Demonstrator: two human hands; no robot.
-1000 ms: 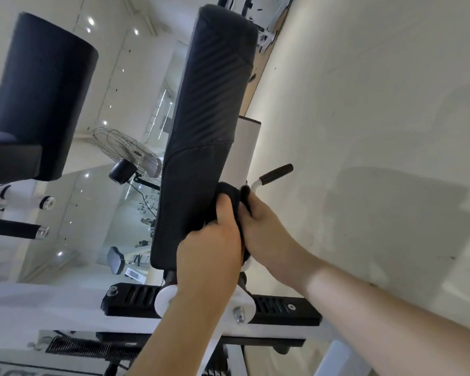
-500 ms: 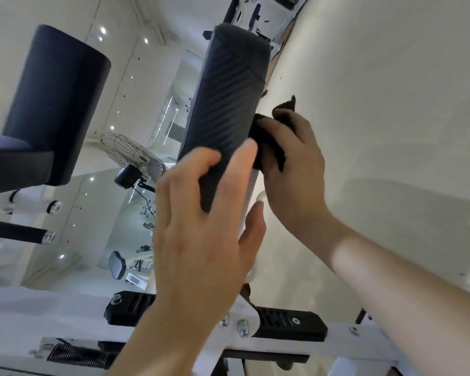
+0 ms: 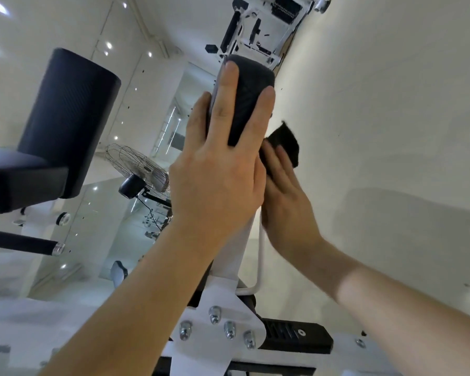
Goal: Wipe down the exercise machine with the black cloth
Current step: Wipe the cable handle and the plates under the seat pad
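While the long pad (image 3: 245, 104) points up, right hand (image 3: 285, 204) presses black cloth (image 3: 286, 144).

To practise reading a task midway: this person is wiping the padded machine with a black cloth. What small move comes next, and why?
Probably slide the right hand and black cloth up the side of the pad. The cloth is pressed partway up that side, bare pad above it, and the left hand lies flat on the front, bracing it.
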